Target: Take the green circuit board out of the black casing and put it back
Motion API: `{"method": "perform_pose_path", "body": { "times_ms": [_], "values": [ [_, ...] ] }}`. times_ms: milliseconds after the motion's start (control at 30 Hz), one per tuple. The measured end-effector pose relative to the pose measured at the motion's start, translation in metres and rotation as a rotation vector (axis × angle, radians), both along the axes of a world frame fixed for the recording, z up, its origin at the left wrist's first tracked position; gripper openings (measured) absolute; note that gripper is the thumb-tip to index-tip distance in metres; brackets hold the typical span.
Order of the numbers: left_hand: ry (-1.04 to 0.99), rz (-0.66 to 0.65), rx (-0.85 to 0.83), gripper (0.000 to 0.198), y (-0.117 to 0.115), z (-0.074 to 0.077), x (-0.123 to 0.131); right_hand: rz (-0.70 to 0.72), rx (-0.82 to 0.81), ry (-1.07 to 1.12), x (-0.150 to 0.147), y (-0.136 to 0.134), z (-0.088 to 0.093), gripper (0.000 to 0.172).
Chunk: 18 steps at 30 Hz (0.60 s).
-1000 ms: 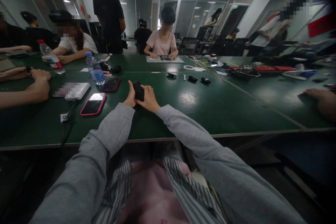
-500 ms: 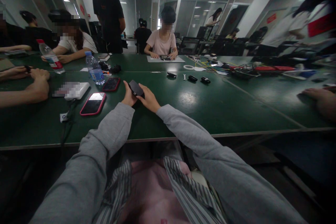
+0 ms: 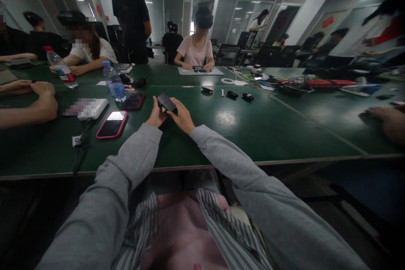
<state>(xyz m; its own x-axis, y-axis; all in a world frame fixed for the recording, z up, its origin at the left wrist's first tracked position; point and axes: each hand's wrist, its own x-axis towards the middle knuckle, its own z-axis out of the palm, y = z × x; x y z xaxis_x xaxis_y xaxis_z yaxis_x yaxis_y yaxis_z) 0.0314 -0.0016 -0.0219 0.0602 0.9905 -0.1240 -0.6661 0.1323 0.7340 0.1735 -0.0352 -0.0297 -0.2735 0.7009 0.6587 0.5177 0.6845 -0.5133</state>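
A small black box-like device is held above the green table between both my hands. My left hand grips its left side with the thumb raised along the edge. My right hand pinches its right side with thumb and fingers. The device is tilted, its top face turned toward me. Grey sleeves cover both my forearms.
A pink-cased phone, a dark red phone, a white box and a water bottle lie to the left. Small black parts lie farther back. Other people's hands rest at the left and right edges.
The black device has been turned in my hands from upright to tilted flat, and the hands shifted slightly to the right. A neighbour's hands at the left moved a little.
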Motion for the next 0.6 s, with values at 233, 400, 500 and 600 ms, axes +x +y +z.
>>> {"method": "perform_pose_path", "body": {
  "times_ms": [233, 400, 500, 600],
  "values": [
    [0.014, 0.012, 0.007, 0.065, -0.001, 0.003, 0.001, 0.004, -0.017, 0.034, 0.002, -0.002, 0.006, 0.052],
    [0.049, 0.006, -0.021, 0.069, 0.0, -0.002, 0.002, -0.012, -0.058, 0.159, 0.007, 0.009, 0.001, 0.053],
    [0.081, 0.016, -0.017, 0.068, 0.001, -0.003, 0.003, -0.024, -0.053, 0.2, 0.01, 0.016, -0.003, 0.053],
    [0.081, 0.019, -0.004, 0.067, 0.001, -0.003, 0.003, -0.038, -0.033, 0.2, 0.011, 0.017, -0.005, 0.054]
  ]
}}
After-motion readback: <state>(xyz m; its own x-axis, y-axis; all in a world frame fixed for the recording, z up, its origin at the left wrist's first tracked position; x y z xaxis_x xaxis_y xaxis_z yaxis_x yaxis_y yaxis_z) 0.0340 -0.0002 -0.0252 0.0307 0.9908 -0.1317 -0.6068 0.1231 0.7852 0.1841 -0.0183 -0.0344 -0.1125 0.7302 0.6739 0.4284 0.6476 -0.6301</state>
